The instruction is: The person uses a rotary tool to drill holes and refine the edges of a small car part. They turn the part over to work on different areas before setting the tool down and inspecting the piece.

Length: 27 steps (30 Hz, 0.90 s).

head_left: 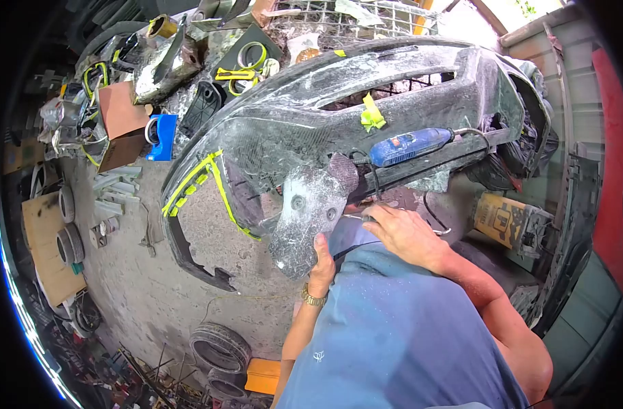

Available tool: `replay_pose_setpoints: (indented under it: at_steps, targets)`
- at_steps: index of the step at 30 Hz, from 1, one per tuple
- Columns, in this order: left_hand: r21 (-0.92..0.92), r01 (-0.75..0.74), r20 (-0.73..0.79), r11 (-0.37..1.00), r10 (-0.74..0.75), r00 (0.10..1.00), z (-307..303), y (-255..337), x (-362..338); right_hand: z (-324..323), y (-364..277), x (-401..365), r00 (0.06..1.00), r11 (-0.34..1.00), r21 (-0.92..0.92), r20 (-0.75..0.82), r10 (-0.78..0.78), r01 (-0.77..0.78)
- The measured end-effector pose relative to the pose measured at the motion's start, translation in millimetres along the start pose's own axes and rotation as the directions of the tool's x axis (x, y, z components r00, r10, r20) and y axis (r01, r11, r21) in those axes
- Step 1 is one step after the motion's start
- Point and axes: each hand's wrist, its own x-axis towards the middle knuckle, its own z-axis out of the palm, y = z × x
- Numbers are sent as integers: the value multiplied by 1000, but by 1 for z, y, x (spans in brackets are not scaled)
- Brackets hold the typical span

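Observation:
A dusty grey panel piece [303, 204] with two round recesses leans upright in front of my body. My left hand [322, 262], with a watch on the wrist, is closed on its lower right edge; the thumb lies on the front and the other fingers are hidden. My right hand [403, 233] is close to my waist with its fingers bent inward; whatever they hold is hidden. Just beyond stands a large dark car bumper [277, 136], with yellow tape [372, 114] on it. A blue rotary tool [410, 146] with a flexible shaft lies along the bumper's lower bar.
At the back left, a cluttered surface carries tape rolls [252, 54], a yellow cutter [235, 73] and a blue tape dispenser [162, 138]. Tyres [219, 346] lie on the concrete floor [141, 273]. A yellow-black box [503, 219] stands at right, near a metal wall.

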Motion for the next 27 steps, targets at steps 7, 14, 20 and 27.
replay_pose_setpoints:
  at_steps: [7, 14, 20, 27]
  targets:
    - [290, -213, 15, 933, 218, 976, -2, 44, 2, 11, -6, 3, 997, 988, -149, 48, 56, -48]
    - [388, -284, 29, 877, 296, 955, -1, 40, 0, 12, -7, 6, 999, 977, -211, 4, 43, -41]
    - [417, -311, 94, 854, 300, 949, -1, 35, -1, 7, -13, 4, 999, 978, -210, 47, 10, 0]
    - [474, -440, 167, 763, 412, 896, -5, -18, -10, 9, -10, 4, 999, 972, -232, 28, 29, -22]
